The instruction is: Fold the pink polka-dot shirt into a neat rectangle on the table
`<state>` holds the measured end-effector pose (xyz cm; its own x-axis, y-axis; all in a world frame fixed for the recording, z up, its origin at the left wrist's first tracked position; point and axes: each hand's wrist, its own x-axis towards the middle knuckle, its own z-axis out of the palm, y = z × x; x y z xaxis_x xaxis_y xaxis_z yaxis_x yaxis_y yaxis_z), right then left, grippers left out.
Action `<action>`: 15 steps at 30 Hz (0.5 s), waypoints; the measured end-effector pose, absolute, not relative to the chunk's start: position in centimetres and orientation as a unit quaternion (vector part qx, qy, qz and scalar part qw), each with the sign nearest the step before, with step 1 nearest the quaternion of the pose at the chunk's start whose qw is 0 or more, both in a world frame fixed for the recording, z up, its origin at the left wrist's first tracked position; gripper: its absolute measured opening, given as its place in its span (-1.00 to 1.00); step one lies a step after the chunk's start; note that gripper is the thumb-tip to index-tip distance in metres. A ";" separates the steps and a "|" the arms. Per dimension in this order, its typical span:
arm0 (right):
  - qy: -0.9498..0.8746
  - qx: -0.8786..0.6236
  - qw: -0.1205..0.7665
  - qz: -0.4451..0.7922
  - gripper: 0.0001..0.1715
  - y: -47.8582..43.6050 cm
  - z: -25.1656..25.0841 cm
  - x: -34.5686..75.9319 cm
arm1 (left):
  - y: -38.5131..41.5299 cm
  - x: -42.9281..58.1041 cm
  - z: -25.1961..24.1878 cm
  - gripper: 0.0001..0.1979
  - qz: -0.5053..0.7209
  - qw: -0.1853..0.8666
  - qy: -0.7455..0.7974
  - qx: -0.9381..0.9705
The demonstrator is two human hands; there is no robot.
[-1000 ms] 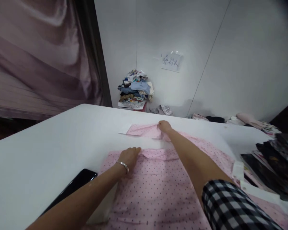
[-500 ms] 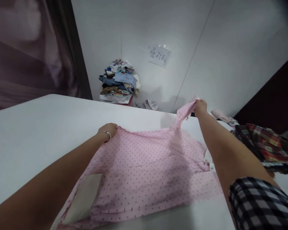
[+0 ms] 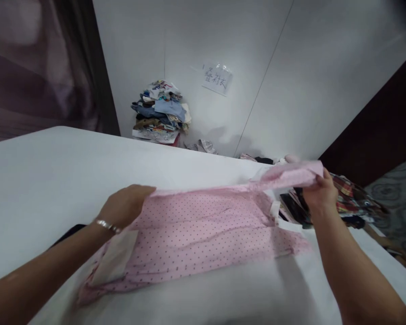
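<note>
Left hand (image 3: 128, 204) pinches and right hand (image 3: 320, 193) clamps the dotted pink garment (image 3: 196, 225).

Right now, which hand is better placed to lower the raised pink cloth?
Probably the right hand: it holds the raised pink cloth, while the left hand touches the garment farther left.

A pale wall (image 3: 189, 31) backs the white table (image 3: 71, 164).

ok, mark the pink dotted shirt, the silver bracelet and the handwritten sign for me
Pink dotted shirt (image 3: 196, 232): head view, on the middle of its spread body.
Silver bracelet (image 3: 107, 225): head view, on the middle of its visible band.
Handwritten sign (image 3: 216, 81): head view, mid-sheet.
</note>
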<state>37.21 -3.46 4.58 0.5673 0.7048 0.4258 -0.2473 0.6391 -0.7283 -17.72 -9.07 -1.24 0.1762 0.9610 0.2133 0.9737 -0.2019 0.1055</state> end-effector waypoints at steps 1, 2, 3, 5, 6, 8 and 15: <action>-0.363 -0.332 0.821 0.291 -0.58 -5.8 2.9 38.1 | -10.7 -17.7 -2.3 -0.53 -0.115 0.026 -0.605 -0.788; -0.355 -0.366 0.804 0.306 -0.55 -7.9 1.2 38.8 | -12.2 -17.6 -3.5 -0.54 -0.108 0.022 -0.582 -0.806; -0.343 -0.408 0.776 0.337 -0.52 -9.9 -0.7 39.5 | -13.4 -17.6 -4.7 -0.54 -0.096 0.014 -0.567 -0.818; -0.304 -0.469 0.749 0.357 -0.49 -13.1 -4.1 40.4 | -15.2 -17.5 -6.7 -0.53 -0.066 -0.005 -0.556 -0.829; -0.290 -0.494 0.730 0.373 -0.49 -14.4 -5.6 40.8 | -15.7 -17.4 -7.5 -0.54 -0.055 -0.012 -0.557 -0.828; -0.275 -0.548 0.687 0.389 -0.47 -16.2 -7.5 41.6 | -16.1 -17.3 -8.2 -0.56 -0.048 -0.021 -0.570 -0.820; -0.419 -0.654 0.612 0.150 -0.27 -15.5 -4.6 41.7 | -15.8 -17.5 -6.3 -0.40 -0.059 -0.109 -0.638 -0.760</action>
